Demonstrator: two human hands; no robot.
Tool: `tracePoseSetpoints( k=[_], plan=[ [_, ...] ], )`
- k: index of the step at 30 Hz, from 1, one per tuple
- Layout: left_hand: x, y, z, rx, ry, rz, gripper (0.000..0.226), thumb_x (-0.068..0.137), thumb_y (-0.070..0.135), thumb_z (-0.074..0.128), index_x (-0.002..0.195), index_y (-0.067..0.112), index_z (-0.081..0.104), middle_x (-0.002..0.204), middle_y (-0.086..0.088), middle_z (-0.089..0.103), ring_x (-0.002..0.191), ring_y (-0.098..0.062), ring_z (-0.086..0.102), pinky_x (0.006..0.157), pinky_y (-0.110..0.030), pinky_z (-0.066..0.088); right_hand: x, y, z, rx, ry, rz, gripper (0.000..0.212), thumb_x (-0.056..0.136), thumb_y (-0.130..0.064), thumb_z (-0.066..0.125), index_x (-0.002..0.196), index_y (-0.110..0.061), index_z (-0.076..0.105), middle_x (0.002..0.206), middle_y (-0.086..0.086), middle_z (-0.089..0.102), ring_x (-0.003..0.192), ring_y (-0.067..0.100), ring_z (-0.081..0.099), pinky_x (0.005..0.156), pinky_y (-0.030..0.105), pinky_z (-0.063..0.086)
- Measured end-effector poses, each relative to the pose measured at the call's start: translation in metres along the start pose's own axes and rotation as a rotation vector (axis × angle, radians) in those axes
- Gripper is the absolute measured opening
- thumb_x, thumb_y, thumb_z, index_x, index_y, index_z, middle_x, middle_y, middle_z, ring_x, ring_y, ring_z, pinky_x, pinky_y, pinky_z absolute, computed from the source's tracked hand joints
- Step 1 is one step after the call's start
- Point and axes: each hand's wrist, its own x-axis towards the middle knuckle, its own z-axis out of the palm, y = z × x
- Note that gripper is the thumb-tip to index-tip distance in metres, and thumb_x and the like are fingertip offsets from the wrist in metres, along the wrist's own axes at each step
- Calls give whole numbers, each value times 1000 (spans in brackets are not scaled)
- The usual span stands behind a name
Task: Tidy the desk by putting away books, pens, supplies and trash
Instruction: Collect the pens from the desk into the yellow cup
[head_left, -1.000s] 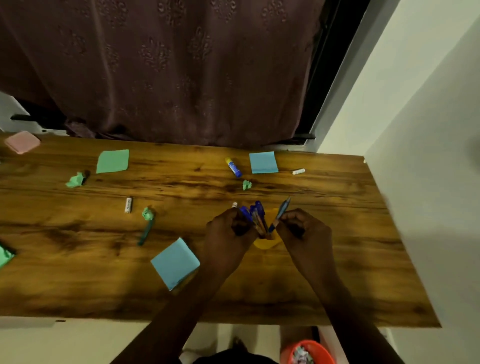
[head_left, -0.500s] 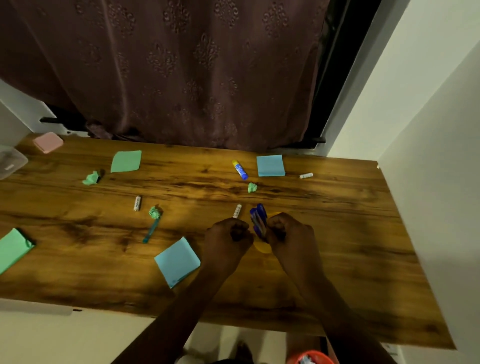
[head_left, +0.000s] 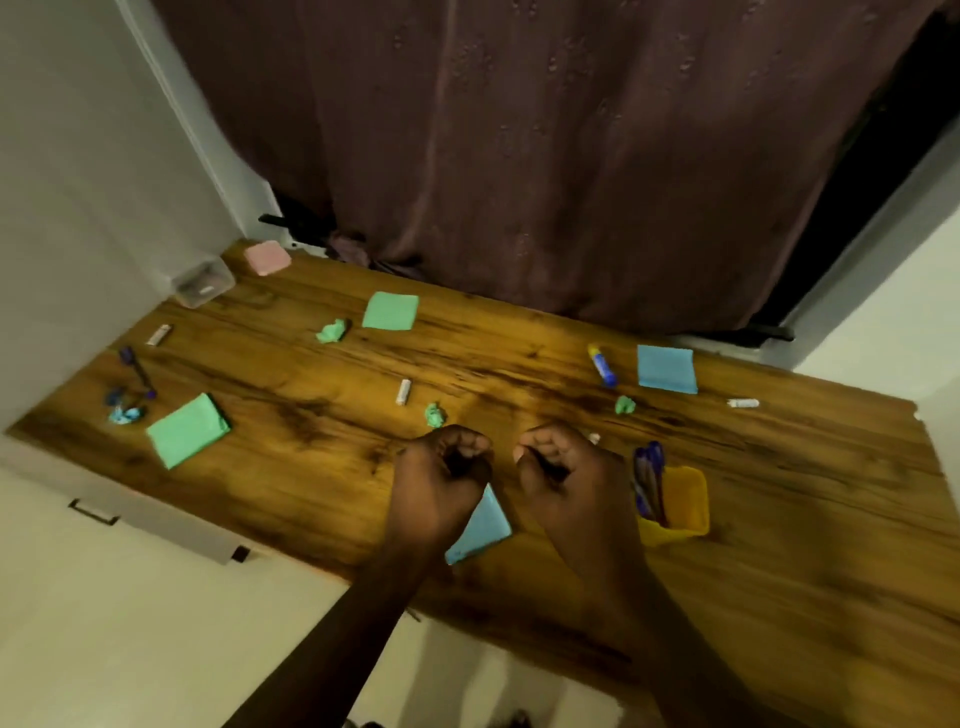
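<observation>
The fingers (head_left: 467, 446) of the left hand (head_left: 441, 480) are curled in toward the palm in a fist, and I can see nothing in them; the right hand (head_left: 563, 475) is the same, knuckles up and closed on nothing that shows. The two fists hang side by side over the near middle of the wooden counter (head_left: 779, 519), close together but not touching. Under the left wrist lies a blue note pad (head_left: 485, 525), partly hidden. Just right of the right hand stands a yellow cup (head_left: 680, 501) with a bundle of blue pens (head_left: 648, 470) leaning in it. Beyond the knuckles sits a crumpled green paper ball (head_left: 435, 414), with a short white stick (head_left: 403, 391) near it. Further back to the right are another green ball (head_left: 625, 405), a glue stick (head_left: 602, 365) and a second blue pad (head_left: 666, 368). Off to the left lie a green pad (head_left: 188, 430), a loose pen (head_left: 136, 369) and a crumpled blue scrap (head_left: 123, 413). At the far left corner are a clear box (head_left: 203, 282) and a pink pad (head_left: 267, 256), with a dark curtain (head_left: 519, 156) hanging behind.
</observation>
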Motion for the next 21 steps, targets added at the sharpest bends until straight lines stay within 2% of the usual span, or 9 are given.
tracePoseSetpoints(
  k=[4,6,8,14,21],
  plan=[
    [6,-16,-73,-6,108,-26,19,83,2,74,89,20,77,82,7,77,80,-8,74,76,-29,60,10,-34,58,93,-91,18,6,90,-17,74,96,-19,74,88,-15,74,86,-6,69,72,9,52],
    [9,-28,-111,4,148,-34,17,83,7,76,90,22,76,84,8,77,80,-10,74,78,-35,61,13,-54,88,125,-145,11,6,90,-17,74,96,-19,74,88,-14,74,85,-5,69,73,12,53],
    [11,-40,-149,17,194,-39,15,84,12,78,91,25,76,85,10,77,81,-8,73,79,-35,61,16,-76,117,134,-190,-16,6,91,-18,74,97,-19,74,89,-14,75,85,-3,70,74,16,56],
    [11,-72,-242,-47,307,-133,9,84,16,78,91,22,77,85,7,78,85,-13,74,87,-47,60,19,-132,190,152,-291,-40,8,92,-16,73,99,-21,72,90,-15,73,87,-3,69,73,12,55],
    [10,-106,-331,-14,371,-200,6,85,28,78,90,26,77,87,6,78,91,-16,75,83,-48,62,14,-179,265,88,-331,-32,8,93,-25,72,101,-27,72,94,-18,71,88,-5,67,75,13,55]
  ],
)
